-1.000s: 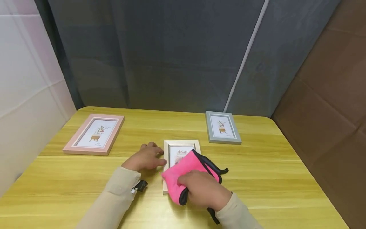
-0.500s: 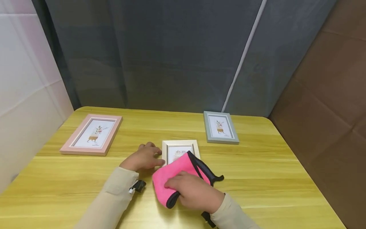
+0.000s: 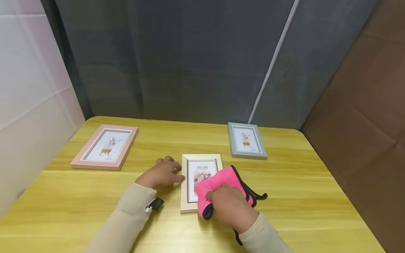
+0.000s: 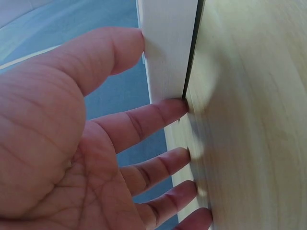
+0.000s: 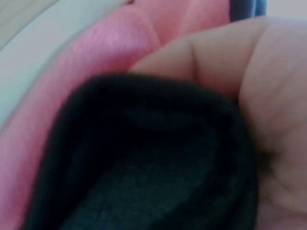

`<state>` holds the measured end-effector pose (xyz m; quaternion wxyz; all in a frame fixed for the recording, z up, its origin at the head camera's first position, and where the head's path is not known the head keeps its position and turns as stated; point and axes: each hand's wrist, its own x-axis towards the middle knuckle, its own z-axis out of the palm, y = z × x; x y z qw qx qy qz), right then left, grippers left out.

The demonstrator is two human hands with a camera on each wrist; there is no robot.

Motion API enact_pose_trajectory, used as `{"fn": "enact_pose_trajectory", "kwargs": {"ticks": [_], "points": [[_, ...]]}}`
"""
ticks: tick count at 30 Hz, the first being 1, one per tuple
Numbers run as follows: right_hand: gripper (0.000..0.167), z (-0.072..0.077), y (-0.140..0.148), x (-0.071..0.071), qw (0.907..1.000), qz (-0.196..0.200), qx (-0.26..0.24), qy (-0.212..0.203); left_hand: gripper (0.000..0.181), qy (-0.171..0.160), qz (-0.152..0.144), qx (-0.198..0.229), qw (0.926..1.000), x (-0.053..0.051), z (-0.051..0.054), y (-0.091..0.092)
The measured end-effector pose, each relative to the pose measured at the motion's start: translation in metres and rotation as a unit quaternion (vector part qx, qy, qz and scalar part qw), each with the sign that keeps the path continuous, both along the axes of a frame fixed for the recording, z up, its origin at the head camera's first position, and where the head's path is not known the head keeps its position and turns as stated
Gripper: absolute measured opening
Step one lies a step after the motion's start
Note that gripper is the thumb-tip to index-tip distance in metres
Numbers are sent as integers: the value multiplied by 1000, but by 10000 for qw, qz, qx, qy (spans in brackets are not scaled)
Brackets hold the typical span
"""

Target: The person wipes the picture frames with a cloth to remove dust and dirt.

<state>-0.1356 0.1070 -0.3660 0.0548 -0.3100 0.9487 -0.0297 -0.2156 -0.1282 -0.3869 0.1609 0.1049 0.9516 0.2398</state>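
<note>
A cream picture frame (image 3: pixel 185 189) lies face up on the table, a printed picture behind its pane. Along its left edge my left hand (image 3: pixel 161 173) rests, thumb and index fingertip touching the frame's side. In the left wrist view the fingers of that hand (image 4: pixel 72 129) are nearly straight and spread, tips down at the table. My right hand (image 3: pixel 232 207) grips a folded pink cloth (image 3: pixel 221 177) with black edging, which covers the frame's lower right part. Close up in the right wrist view, the cloth's black-edged fold (image 5: pixel 144 158) hides most of the fingers.
A pink picture frame (image 3: pixel 126 149) lies at the back left of the wooden table (image 3: pixel 177 140). At the back right lies a grey-blue frame (image 3: pixel 232 140). Dark cloth (image 3: pixel 190 63) hangs behind, with a white wall covering at left and a brown one at right.
The right hand and pink cloth moved left and down over the cream frame, then back right and up, baring more of the picture. The left hand stays at the frame's left edge.
</note>
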Motion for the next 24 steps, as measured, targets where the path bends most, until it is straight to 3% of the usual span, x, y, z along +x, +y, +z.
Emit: {"fn": "enact_pose_trajectory", "kwargs": {"ticks": [3, 9, 11, 15, 17, 21, 24], "points": [[12, -1, -3, -2, 9997, 92, 47, 221, 48, 11, 20, -17, 10000, 0, 1, 0], [35, -9, -18, -3, 9918, 1174, -227, 450, 48, 8, 21, -44, 10000, 0, -3, -4], [41, -11, -22, -2, 9902, 1309, -319, 367, 48, 37, -24, -45, 10000, 0, -3, -5], [42, -8, -19, 0, 9955, 834, -441, -89, 48, 21, -11, -35, 10000, 0, -3, -5], [35, -5, -13, 0, 9973, 481, -479, -291, 48, -6, 16, -26, 10000, 1, -2, -5], [12, 1, -4, -1, 9999, -63, -153, -44, 50, 4, -6, -43, 10000, 2, -1, -4], [6, 2, -1, -1, 9991, -274, 225, 240, 52, 43, -82, -77, 9999, 3, 1, -2]]}}
